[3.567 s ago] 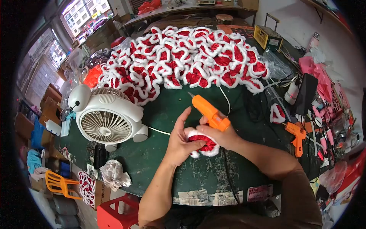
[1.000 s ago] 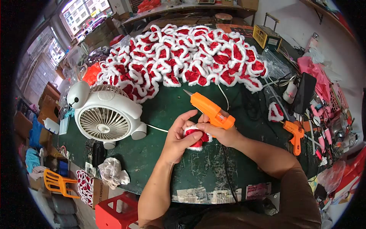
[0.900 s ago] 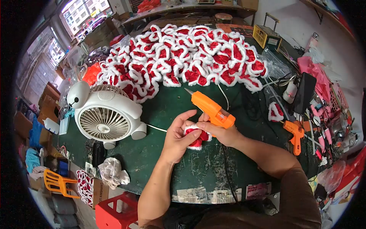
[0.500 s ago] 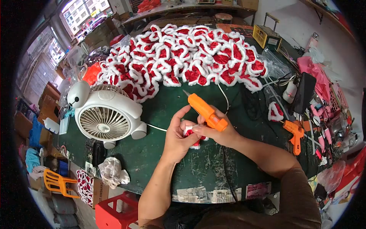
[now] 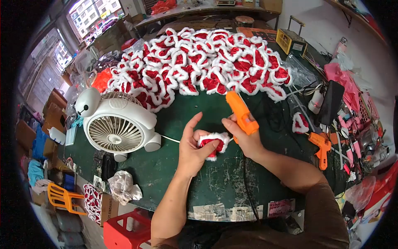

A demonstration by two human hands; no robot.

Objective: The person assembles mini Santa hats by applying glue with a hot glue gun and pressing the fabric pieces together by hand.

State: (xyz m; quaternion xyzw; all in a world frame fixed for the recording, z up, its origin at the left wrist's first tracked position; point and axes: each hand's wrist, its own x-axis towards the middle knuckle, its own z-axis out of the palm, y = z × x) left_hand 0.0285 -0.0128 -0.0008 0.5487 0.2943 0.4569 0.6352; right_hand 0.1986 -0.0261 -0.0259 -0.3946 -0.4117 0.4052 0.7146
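Note:
Between the thumb and fingers of my left hand (image 5: 194, 149) is a small red fabric piece with white fluffy trim (image 5: 219, 145). My thumb presses on its red middle. To the right, my right hand (image 5: 249, 140) grips an orange glue gun (image 5: 242, 113), its nozzle end pointing up and away toward the pile. A black cord runs from below that hand to the table's front edge. The two hands are apart. Beyond them lies a big heap of similar red and white trimmed pieces (image 5: 207, 62).
A white fan (image 5: 114, 128) stands left on the green table (image 5: 178, 199), near a crumpled silvery bag (image 5: 124, 186). At right lie a second orange glue gun (image 5: 320, 149), one loose trimmed piece (image 5: 300, 123) and cluttered tools. A red stool (image 5: 126, 230) is below left.
My right hand has drawn away from the trimmed piece to the right, and the glue gun has turned more upright. The piece shows more fully in my left hand.

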